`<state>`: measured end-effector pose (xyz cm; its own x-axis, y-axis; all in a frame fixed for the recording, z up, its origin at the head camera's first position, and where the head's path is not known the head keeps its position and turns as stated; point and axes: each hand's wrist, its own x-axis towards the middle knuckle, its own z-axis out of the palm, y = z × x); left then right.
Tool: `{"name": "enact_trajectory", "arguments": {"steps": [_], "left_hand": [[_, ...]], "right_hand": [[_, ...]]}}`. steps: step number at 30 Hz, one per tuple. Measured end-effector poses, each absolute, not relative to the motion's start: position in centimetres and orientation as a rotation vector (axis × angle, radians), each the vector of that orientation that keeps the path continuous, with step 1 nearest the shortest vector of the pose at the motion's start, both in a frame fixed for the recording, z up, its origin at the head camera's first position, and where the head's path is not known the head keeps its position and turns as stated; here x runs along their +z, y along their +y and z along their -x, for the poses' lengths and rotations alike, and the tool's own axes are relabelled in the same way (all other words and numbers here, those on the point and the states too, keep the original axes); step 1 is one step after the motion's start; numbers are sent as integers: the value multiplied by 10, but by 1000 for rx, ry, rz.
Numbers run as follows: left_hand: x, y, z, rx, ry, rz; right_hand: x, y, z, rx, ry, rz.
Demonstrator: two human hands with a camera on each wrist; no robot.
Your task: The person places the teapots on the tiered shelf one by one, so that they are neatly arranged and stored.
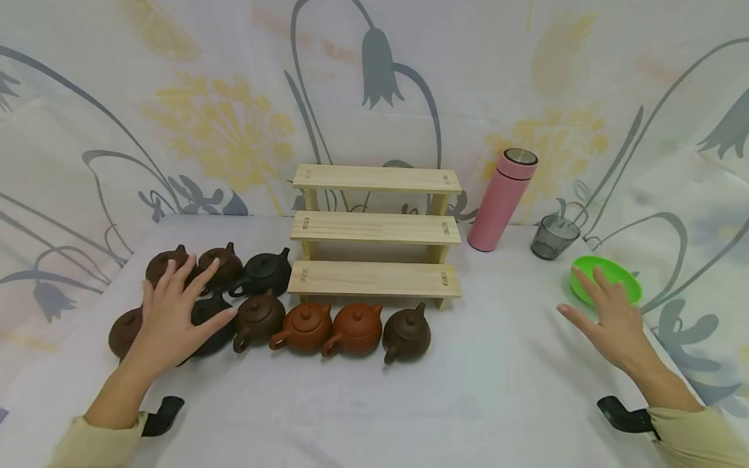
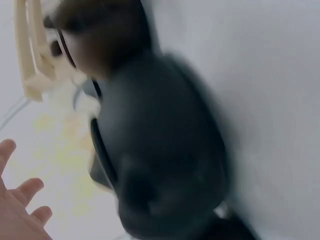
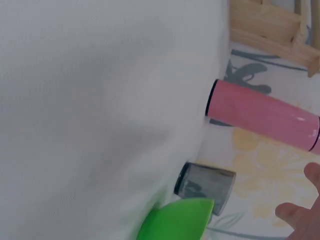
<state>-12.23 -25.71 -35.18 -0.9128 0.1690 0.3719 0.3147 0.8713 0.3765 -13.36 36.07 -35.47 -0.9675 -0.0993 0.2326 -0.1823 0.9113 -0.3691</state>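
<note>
My left hand [image 1: 166,325] is spread above the teapots at the left, covering part of a black teapot [image 1: 213,322] and a brown teapot [image 1: 125,333]. In the left wrist view its fingers [image 2: 30,190] are apart from the large, blurred black teapot. Brown teapots [image 1: 221,268], a flat black teapot [image 1: 266,272] and two orange teapots [image 1: 358,330] stand nearby, with a dark brown teapot [image 1: 407,333] at the row's right end. Over at the right, my right hand [image 1: 614,325] hovers with fingers spread, partly in front of a green bowl [image 1: 629,279]. Neither hand holds anything.
A three-tier wooden shelf [image 1: 374,279] stands at the middle back, behind the front row of teapots. Right of it are a pink thermos [image 1: 500,205] and a grey see-through cup [image 1: 552,239]. A patterned cloth [image 1: 374,130] hangs behind the white table surface [image 1: 468,403].
</note>
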Motion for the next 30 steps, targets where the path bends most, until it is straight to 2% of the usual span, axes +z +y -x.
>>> {"name": "enact_trajectory", "arguments": {"steps": [11, 24, 30], "left_hand": [[-354, -207, 116, -962, -2589, 456], [-361, -154, 106, -1224, -2467, 602], [-364, -134, 100, -1483, -2534, 646]], "right_hand": [[-362, 335, 139, 954, -2761, -310], [-363, 307, 145, 1100, -2674, -369], [-361, 297, 148, 1167, -2685, -345]]}}
